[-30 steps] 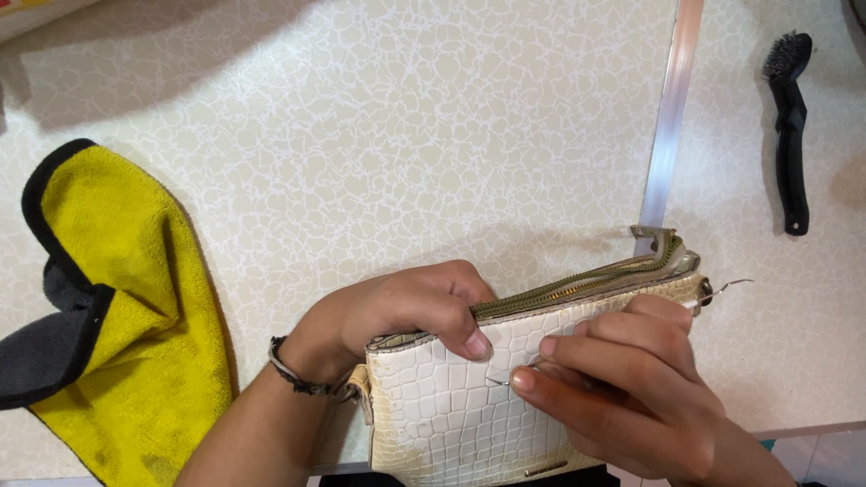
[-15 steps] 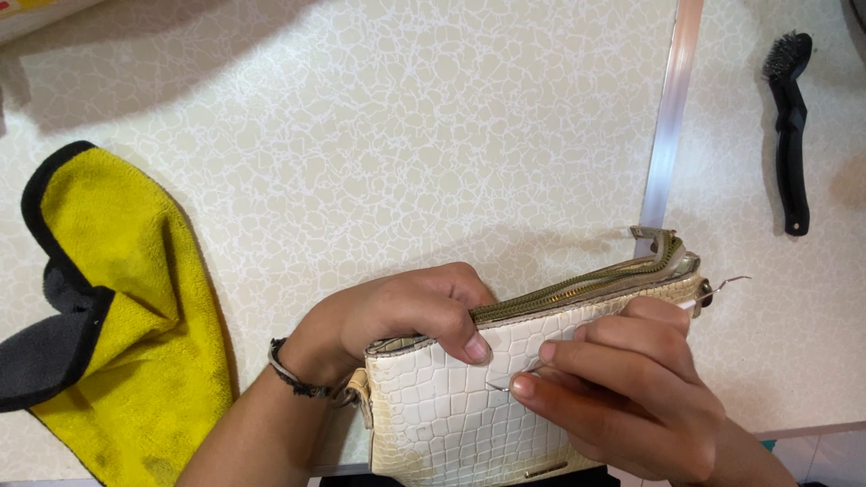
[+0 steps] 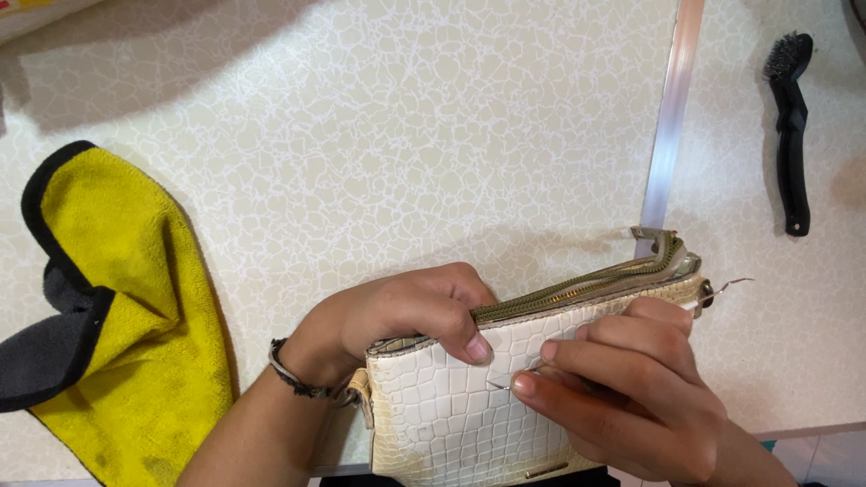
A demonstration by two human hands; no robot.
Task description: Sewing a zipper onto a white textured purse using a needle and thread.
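Nearest the camera, the right hand (image 3: 622, 397) is resting on the face of a cream, crocodile-embossed leather zip pouch (image 3: 451, 424), its fingers curled and pinching a thin metal needle (image 3: 499, 383) whose tip is pointing at the front panel; whether thread is trailing from it I cannot tell. The left hand (image 3: 397, 316) is gripping the pouch's top edge, thumb pressing down on the panel and fingers wrapping over the brass zipper (image 3: 577, 289). Judging by this, the handwork on the front panel is looking underway rather than finished: no completed stitch line is showing, and the needle is not yet sunk in.

The pouch is standing tilted at the near edge of the pale crackle-patterned tabletop (image 3: 406, 135), its zipper lying partly open, a small wire hook (image 3: 726, 289) sticking out at its right end. The surface is looking clean and slightly yellowed along the seams.

Farther left, a yellow microfibre cloth with dark trim (image 3: 126, 316) is lying crumpled. Beyond, a black plastic brush (image 3: 791, 126) is lying past a metal strip (image 3: 672, 117).
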